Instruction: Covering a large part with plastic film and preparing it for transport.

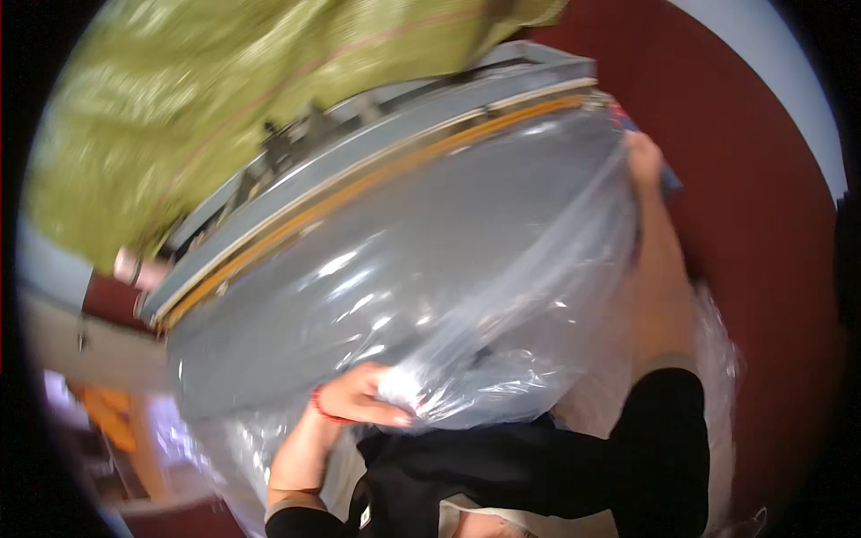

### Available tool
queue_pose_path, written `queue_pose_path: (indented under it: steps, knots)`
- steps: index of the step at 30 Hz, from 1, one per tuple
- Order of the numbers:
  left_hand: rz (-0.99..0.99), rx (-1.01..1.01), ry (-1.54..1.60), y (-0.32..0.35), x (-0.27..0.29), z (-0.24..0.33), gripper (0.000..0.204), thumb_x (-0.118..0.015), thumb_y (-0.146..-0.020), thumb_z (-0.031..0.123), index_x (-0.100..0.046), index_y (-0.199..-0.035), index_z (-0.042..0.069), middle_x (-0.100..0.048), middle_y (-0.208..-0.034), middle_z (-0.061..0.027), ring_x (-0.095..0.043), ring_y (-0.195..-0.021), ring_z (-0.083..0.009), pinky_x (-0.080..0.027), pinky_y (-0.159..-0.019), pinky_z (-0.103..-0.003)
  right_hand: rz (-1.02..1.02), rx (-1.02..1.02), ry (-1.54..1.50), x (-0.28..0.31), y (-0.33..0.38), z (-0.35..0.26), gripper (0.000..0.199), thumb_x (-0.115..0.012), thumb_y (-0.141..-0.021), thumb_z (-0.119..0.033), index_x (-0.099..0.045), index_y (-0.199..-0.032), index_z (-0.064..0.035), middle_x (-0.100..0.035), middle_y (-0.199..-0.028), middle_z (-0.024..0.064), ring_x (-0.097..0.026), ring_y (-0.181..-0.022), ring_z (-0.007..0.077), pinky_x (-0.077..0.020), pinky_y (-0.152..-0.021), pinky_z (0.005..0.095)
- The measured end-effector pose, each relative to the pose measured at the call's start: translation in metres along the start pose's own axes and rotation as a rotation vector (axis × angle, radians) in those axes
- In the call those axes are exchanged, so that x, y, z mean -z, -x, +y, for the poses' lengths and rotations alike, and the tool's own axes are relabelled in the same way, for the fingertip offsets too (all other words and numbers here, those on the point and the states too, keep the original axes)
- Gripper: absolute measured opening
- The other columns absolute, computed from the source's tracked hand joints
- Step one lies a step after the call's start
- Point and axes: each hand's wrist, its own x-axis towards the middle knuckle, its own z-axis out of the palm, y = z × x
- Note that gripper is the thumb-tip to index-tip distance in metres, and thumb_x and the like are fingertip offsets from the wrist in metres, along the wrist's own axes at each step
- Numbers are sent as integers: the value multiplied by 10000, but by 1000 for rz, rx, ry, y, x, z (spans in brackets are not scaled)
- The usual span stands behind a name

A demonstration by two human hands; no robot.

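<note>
A wide sheet of clear plastic film (538, 260) is gathered into a loose fold across a smooth grey surface (430, 215) in front of me. Close to my body, my left hand (363, 396), with a red bracelet on its wrist, is closed on a bunched part of the film. My right arm reaches far out along the right side. There my right hand (644, 160) grips the other end of the fold, its fingers partly hidden and blurred. The film runs taut between the two hands.
Beyond the grey surface lies a long metal machine frame (377, 143) with an orange strip (359, 193) along it. Yellow-green woven sheeting (233, 108) hangs behind. More clear film (717, 394) trails down at the right, over a dark red floor (753, 179). A pink roll-like thing (139, 269) sits at the frame's left end.
</note>
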Motion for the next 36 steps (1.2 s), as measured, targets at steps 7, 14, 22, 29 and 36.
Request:
queue_pose_path:
  steps: [7,14,22,29,36]
  knots:
    - [1042,296,-13,291,13,8,316,-672,-582,-40,-537,-855,45,-556,-722,23,-514,-635,-47,-411,-555,-180,-104,36,79,16,-30,48,312,-488,-855,-298,-592,-927,-13,-593,-774,32,-512,-737,117,-403,-697,249]
    - [1552,461,-594,468,37,108,141,-585,-717,67,-493,-824,67,-505,-718,32,-490,-665,-39,-371,-567,-163,-202,132,364,-2,-40,68,380,-437,-865,-376,-563,-952,-28,-597,-831,96,-534,-765,188,-406,-718,302]
    - [1053,371,-1413,251,53,20,523,-517,-806,246,-349,-1278,98,-244,-1372,-113,-178,-1279,-318,-210,-996,-434,-147,40,379,15,-37,58,410,-411,-872,-393,-556,-959,-19,-590,-854,96,-524,-798,190,-394,-744,301]
    - [1280,745,-1322,342,98,-73,597,-531,-791,274,-296,-1297,60,-232,-1357,-182,-185,-1262,-358,-172,-1022,-427,-204,82,367,12,-44,72,385,-407,-882,-366,-558,-954,-19,-598,-870,79,-534,-808,178,-402,-735,298]
    - [1390,662,-1579,256,88,-23,294,-603,-735,136,-569,-1015,56,-531,-1120,-78,-475,-1004,-276,-359,-872,-385,-169,64,457,11,-37,58,449,-386,-877,-419,-554,-962,-12,-596,-887,116,-545,-828,239,-406,-744,317]
